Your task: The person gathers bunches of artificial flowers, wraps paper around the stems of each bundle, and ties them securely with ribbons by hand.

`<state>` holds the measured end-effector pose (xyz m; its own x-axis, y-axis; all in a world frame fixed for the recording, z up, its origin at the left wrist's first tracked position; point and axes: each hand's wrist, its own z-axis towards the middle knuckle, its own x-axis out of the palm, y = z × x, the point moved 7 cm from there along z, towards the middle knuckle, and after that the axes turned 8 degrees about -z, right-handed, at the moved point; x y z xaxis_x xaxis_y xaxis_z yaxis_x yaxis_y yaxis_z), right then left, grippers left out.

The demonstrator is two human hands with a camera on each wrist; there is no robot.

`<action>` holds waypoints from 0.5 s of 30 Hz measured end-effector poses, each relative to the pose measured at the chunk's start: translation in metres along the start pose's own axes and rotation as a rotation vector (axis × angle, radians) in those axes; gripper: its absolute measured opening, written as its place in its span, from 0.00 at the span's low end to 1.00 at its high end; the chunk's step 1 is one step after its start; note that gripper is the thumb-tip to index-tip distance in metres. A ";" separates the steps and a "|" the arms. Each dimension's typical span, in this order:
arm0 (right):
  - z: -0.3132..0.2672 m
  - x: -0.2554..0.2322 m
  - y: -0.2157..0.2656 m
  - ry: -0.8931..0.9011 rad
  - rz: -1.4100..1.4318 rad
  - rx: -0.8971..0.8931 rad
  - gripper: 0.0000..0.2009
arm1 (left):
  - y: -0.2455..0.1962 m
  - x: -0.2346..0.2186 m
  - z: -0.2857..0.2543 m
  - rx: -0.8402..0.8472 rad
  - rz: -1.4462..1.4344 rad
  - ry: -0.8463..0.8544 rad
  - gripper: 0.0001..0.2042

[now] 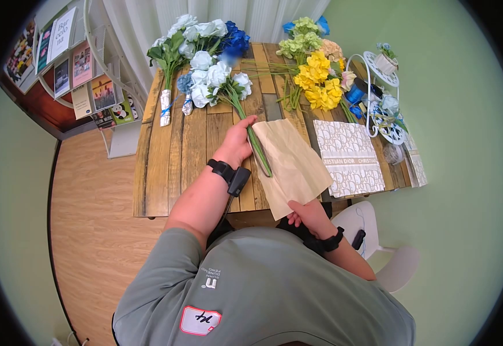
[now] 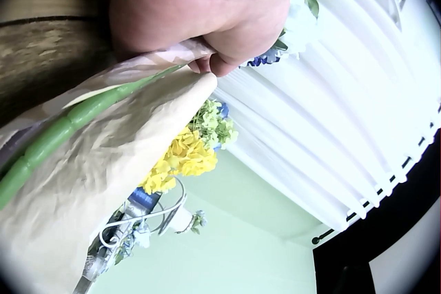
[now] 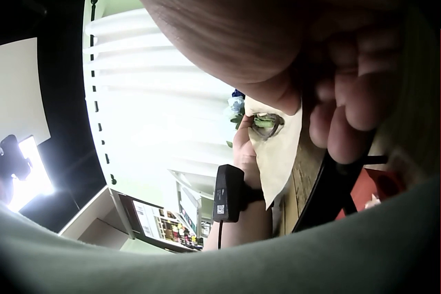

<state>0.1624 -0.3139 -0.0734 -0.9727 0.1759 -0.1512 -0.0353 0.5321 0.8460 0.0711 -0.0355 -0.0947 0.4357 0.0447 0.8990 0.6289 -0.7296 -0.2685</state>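
Note:
A sheet of tan wrapping paper (image 1: 294, 164) slants over the table's front edge, with the green stems (image 1: 258, 149) of an artificial flower bunch along its left side. My left hand (image 1: 238, 144) grips the stems together with the paper's upper left edge. Beyond it, the bunch's pale blue roses (image 1: 219, 75) rest over the table. In the left wrist view, a fold of paper (image 2: 103, 163) lies on both sides of a stem (image 2: 76, 118). My right hand (image 1: 312, 218) pinches the paper's near edge between thumb and fingers, its other fingers curled beneath.
Two wrapped pale blue bouquets (image 1: 166, 106) lie at the table's back left. Yellow flowers (image 1: 320, 81) and loose stems lie at the back right, beside a white wire stand (image 1: 369, 98). Patterned paper (image 1: 350, 158) lies on the right; a white chair (image 1: 358, 225) stands below.

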 end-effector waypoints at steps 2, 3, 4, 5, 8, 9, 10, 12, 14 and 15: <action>-0.001 0.001 0.002 0.020 0.000 -0.015 0.12 | 0.001 0.010 -0.009 0.001 0.008 -0.008 0.09; 0.000 0.000 0.000 0.021 0.000 -0.014 0.12 | 0.002 0.012 -0.013 0.003 0.017 -0.016 0.09; 0.001 0.000 -0.002 0.051 -0.003 -0.031 0.14 | 0.001 0.010 -0.010 0.003 0.017 -0.017 0.09; 0.002 0.001 -0.002 0.083 -0.006 -0.048 0.15 | 0.001 0.006 -0.005 -0.002 0.021 -0.008 0.10; 0.002 -0.009 0.007 0.059 0.160 -0.138 0.18 | -0.002 0.007 -0.008 0.006 0.031 -0.009 0.10; 0.002 -0.009 0.009 0.060 0.160 -0.138 0.18 | -0.003 0.007 -0.009 0.017 0.038 -0.016 0.11; 0.002 -0.015 0.017 -0.009 0.311 -0.223 0.19 | -0.003 0.006 -0.008 0.017 0.038 -0.016 0.11; 0.005 -0.029 0.030 -0.029 0.513 -0.340 0.22 | -0.003 0.006 -0.008 0.002 0.026 -0.003 0.12; 0.015 -0.039 0.038 -0.065 0.606 -0.369 0.22 | -0.003 0.005 -0.008 0.009 0.027 -0.002 0.12; 0.017 -0.044 0.046 -0.098 0.700 -0.400 0.23 | -0.003 0.005 -0.008 0.019 0.029 -0.001 0.12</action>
<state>0.2070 -0.2833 -0.0360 -0.7759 0.4401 0.4521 0.4765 -0.0610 0.8771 0.0662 -0.0379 -0.0867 0.4543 0.0241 0.8905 0.6281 -0.7175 -0.3011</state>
